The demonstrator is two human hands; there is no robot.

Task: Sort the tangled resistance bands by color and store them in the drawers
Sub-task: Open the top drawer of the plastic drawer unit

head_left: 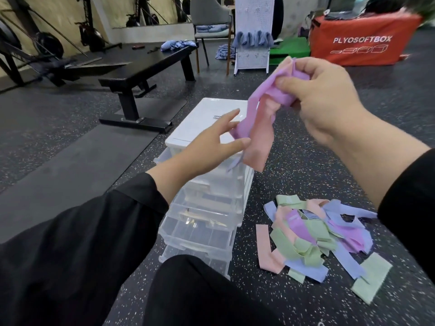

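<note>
Between my right hand's (329,95) curled fingers (294,83) hang limp, light purple (261,95) and pink (259,142) bands, best pinched at the loop; left hand (211,140) spread, touching purple.

One drawer unit (207,128), two held bands (256,128), one tangled pile (315,234), two hands (322,95)

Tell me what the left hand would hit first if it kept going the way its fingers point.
Probably the purple band hanging from the right hand. The left hand, fingers spread open, already seems to reach it. The pink band hangs just beyond; depth is uncertain.
</note>
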